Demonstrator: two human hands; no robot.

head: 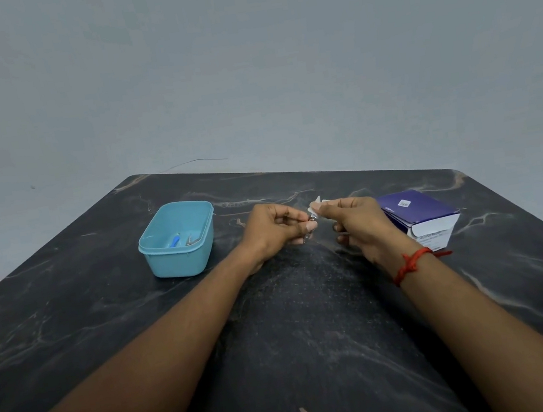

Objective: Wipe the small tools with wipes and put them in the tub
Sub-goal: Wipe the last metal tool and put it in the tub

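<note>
My left hand (pixel 275 231) pinches a small metal tool (pixel 310 223) above the middle of the dark table; most of the tool is hidden by my fingers. Right beside it, my right hand (pixel 357 225) pinches a small white wipe (pixel 317 202) against the tool's upper end. To the left stands the light blue tub (pixel 162 251). Inside it lie a blue-handled tool (pixel 174 241) and a small metal tool (pixel 190 240).
A purple and white box of alcohol swabs (pixel 420 217) lies on the table just right of my right hand. The black marble-patterned table (pixel 313 321) ends at a grey wall behind. A red thread is tied round my right wrist.
</note>
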